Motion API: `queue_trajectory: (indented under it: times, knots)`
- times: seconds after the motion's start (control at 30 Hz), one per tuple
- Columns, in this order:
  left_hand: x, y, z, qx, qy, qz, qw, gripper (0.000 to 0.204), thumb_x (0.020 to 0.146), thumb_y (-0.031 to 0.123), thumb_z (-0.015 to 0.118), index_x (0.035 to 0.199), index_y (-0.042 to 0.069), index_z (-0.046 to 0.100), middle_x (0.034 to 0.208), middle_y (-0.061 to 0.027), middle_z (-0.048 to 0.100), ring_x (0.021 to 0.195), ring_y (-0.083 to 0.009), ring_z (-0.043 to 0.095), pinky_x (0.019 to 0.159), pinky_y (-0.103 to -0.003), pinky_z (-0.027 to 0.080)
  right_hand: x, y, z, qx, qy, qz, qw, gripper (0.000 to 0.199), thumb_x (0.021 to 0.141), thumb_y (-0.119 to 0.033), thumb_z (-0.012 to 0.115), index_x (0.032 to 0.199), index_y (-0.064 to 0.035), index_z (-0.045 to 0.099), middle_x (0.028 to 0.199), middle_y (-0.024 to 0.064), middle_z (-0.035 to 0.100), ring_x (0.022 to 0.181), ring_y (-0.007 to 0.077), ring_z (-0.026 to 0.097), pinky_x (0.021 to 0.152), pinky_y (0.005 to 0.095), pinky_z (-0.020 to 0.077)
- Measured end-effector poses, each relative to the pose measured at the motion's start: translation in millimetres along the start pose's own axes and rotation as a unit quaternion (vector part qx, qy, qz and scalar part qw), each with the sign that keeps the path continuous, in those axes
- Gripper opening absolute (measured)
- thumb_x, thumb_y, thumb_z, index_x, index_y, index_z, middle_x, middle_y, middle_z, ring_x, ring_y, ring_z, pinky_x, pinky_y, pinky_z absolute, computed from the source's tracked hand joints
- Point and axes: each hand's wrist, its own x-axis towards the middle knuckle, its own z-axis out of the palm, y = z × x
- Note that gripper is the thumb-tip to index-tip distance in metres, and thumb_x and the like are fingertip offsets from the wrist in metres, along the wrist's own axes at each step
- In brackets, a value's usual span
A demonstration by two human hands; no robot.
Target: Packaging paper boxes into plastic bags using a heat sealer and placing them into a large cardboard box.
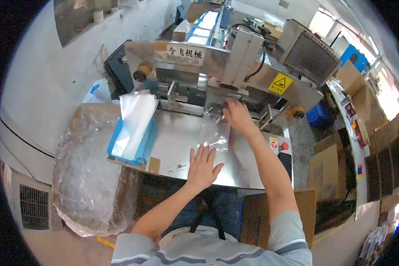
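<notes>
A clear plastic bag (216,135) lies flat on the metal worktop (173,133), its far end reaching the machine's opening. My left hand (202,167) rests on the worktop with fingers spread, the fingertips at the bag's near edge. At the bag's far right side, my right hand (238,115) has its fingers bent and closed on the film; its fingertips are partly hidden. Just beyond stands the metal machine (217,66), with a wide front panel and an upright housing. To the left, a blue bin (147,142) holds a stack of flat whitish plastic bags (135,119).
A large carton (86,113) lined with crumpled clear plastic stands at the left. A red push button (284,146) sits at the worktop's right end. Behind the machine are a conveyor (204,29) and a monitor (310,55). Cardboard boxes (326,170) stand at the right.
</notes>
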Motion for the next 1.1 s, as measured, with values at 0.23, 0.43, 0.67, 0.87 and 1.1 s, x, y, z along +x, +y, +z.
queue_trajectory:
  times: [0.23, 0.43, 0.67, 0.87, 1.1]
  knots:
    - [-1, -2, -2, -0.048, 0.079, -0.016, 0.996, 0.058, 0.088, 0.034, 0.061, 0.130, -0.003, 0.045, 0.132, -0.0263, 0.045, 0.129, -0.0435, 0.037, 0.109, -0.059, 0.023, 11, -7, -10, -0.021, -0.028, 0.042, 0.999, 0.042, 0.092, -0.024, 0.052, 0.127, -0.0005, 0.049, 0.121, 0.0229, 0.059, 0.116, 0.0385, 0.053, 0.101, 0.0490, 0.0380]
    - [-2, -7, -7, -0.091, 0.132, -0.079, 0.984, 0.065, 0.087, 0.029, 0.063, 0.136, -0.005, 0.036, 0.141, -0.0290, 0.035, 0.135, -0.0466, 0.028, 0.111, -0.058, 0.020, 22, -7, -14, -0.031, -0.055, 0.063, 0.996, 0.043, 0.092, -0.025, 0.051, 0.128, 0.0000, 0.049, 0.120, 0.0237, 0.059, 0.119, 0.0392, 0.051, 0.103, 0.0491, 0.0362]
    - [-3, -8, -2, -0.128, 0.168, -0.082, 0.974, 0.061, 0.088, 0.025, 0.061, 0.136, -0.005, 0.036, 0.140, -0.0291, 0.036, 0.134, -0.0470, 0.030, 0.111, -0.057, 0.020, 14, 1, -25, 0.018, -0.067, 0.068, 0.995, 0.048, 0.092, -0.025, 0.052, 0.133, -0.0005, 0.047, 0.125, 0.0268, 0.055, 0.122, 0.0409, 0.049, 0.104, 0.0456, 0.0367]
    - [-3, -9, -5, -0.128, 0.156, -0.088, 0.975, 0.059, 0.089, 0.024, 0.059, 0.135, -0.005, 0.037, 0.139, -0.0292, 0.037, 0.133, -0.0469, 0.031, 0.111, -0.056, 0.021, -88, -32, -40, 0.423, 0.067, 0.181, 0.885, 0.040, 0.098, -0.015, 0.051, 0.134, 0.0024, 0.046, 0.131, 0.0153, 0.055, 0.122, 0.0224, 0.052, 0.102, 0.0321, 0.0396]
    - [-3, -14, 1, -0.170, 0.145, -0.098, 0.970, 0.055, 0.093, 0.023, 0.056, 0.135, -0.007, 0.037, 0.138, -0.0292, 0.039, 0.133, -0.0462, 0.032, 0.112, -0.049, 0.024, -170, -70, -51, 0.541, 0.022, 0.269, 0.796, 0.040, 0.096, -0.010, 0.055, 0.133, 0.0016, 0.047, 0.125, 0.0127, 0.059, 0.111, 0.0196, 0.059, 0.094, 0.0309, 0.0467]
